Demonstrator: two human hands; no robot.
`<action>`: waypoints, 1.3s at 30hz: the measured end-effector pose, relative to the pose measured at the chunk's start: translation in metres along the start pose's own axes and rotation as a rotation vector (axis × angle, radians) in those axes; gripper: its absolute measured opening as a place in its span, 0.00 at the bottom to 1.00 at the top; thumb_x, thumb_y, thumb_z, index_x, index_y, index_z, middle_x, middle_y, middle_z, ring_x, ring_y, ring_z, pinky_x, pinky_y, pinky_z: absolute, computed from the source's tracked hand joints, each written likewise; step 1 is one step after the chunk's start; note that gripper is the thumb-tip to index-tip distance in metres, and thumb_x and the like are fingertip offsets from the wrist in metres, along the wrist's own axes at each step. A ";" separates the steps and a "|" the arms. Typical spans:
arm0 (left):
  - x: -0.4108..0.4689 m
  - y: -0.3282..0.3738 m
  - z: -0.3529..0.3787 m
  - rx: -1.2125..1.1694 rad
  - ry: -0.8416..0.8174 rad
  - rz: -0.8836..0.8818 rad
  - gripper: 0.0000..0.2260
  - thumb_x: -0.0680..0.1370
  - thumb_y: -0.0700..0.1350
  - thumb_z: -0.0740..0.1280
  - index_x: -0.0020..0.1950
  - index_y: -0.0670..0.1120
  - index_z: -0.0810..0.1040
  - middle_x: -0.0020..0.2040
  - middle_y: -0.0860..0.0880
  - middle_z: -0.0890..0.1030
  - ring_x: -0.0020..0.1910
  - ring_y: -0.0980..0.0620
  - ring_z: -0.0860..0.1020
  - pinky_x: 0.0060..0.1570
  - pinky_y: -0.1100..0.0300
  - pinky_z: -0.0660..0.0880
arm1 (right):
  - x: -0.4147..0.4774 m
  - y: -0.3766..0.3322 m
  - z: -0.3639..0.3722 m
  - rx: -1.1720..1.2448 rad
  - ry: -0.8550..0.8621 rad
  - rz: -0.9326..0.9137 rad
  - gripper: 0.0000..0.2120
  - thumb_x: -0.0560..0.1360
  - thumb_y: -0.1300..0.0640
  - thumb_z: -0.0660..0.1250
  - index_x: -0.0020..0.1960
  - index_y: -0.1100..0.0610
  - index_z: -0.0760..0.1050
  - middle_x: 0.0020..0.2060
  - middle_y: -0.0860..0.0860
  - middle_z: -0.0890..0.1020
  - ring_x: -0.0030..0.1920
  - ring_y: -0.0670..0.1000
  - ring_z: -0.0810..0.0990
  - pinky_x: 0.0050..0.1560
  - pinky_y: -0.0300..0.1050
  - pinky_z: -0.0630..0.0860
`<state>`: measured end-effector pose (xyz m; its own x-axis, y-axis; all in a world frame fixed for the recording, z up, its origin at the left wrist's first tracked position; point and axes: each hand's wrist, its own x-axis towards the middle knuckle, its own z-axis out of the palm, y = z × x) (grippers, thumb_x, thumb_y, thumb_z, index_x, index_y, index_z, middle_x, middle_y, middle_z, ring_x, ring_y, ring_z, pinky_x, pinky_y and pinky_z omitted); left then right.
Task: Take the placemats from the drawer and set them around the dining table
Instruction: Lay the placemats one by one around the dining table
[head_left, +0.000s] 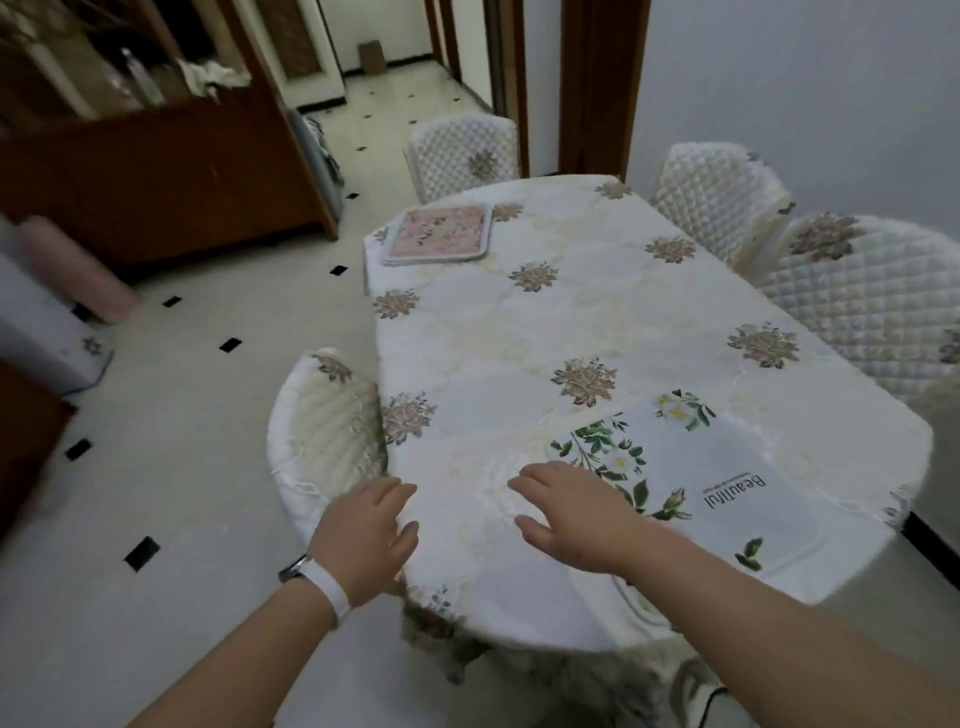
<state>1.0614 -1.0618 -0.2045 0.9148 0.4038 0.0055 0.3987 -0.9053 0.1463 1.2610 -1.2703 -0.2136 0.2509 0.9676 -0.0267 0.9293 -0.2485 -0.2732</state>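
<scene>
While placemats (439, 231) (727, 493) lie on the table (519, 322), left grip (371, 535) and right grip (571, 525) are released.

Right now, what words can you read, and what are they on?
"Beautiful": on the white flowery placemat, printed sideways.
Tiny line beside that word, on the same placemat: too small to read.
Pink placemat: only flowers, no words to be seen.

Both forearms, bare as far as I can see them.
My left hand (369, 535) has a white band (331, 588) around its wrist, with a dark, metal-edged watch case (293, 568) on the outer side; my right hand (566, 519) is bare.
</scene>
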 end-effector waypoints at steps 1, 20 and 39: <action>-0.006 -0.010 -0.004 0.000 0.020 -0.022 0.22 0.72 0.55 0.59 0.58 0.45 0.82 0.55 0.47 0.83 0.51 0.44 0.81 0.47 0.51 0.80 | 0.010 -0.008 -0.002 -0.020 -0.006 -0.037 0.24 0.81 0.44 0.55 0.73 0.54 0.66 0.68 0.51 0.72 0.66 0.55 0.70 0.64 0.52 0.69; -0.153 -0.306 -0.025 -0.082 0.197 -0.289 0.20 0.73 0.56 0.60 0.57 0.49 0.81 0.56 0.48 0.82 0.54 0.46 0.81 0.49 0.50 0.78 | 0.242 -0.283 0.025 -0.169 0.009 -0.327 0.21 0.77 0.43 0.56 0.61 0.52 0.77 0.52 0.51 0.80 0.48 0.55 0.79 0.47 0.51 0.77; -0.223 -0.515 -0.080 -0.099 0.352 -0.447 0.19 0.74 0.56 0.60 0.59 0.49 0.81 0.58 0.48 0.81 0.56 0.46 0.79 0.53 0.52 0.76 | 0.417 -0.458 0.050 -0.210 -0.015 -0.437 0.19 0.77 0.44 0.60 0.63 0.51 0.77 0.56 0.48 0.79 0.53 0.54 0.78 0.49 0.46 0.74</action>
<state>0.6473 -0.6749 -0.2019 0.5758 0.7791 0.2479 0.7181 -0.6269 0.3022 0.9268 -0.7505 -0.1479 -0.1776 0.9835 0.0334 0.9818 0.1794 -0.0623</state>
